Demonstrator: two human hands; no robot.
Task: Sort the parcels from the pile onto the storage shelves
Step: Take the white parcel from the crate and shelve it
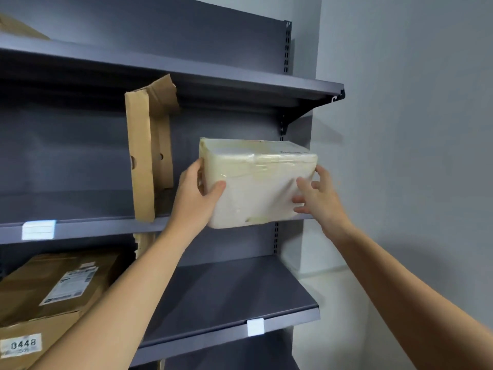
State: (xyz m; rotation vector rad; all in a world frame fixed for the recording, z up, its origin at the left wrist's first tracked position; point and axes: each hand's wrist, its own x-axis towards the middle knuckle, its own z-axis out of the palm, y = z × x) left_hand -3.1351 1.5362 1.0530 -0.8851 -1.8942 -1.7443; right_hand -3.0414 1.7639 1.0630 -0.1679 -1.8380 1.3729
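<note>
A white foam parcel point(256, 182) wrapped in clear tape sits at the right end of the middle shelf point(106, 228), its near face overhanging the shelf's front edge. My left hand point(197, 193) grips its left side, thumb on the front face. My right hand point(317, 196) rests on the parcel's right front corner with the fingers spread. Both forearms reach up from the bottom of the view.
A tall torn cardboard box point(148, 156) stands upright just left of the parcel. A brown carton with a shipping label point(53, 292) lies on the lower shelf point(226, 303) at left, with "0448" on a sticker. A grey wall point(413, 156) borders the rack's right side.
</note>
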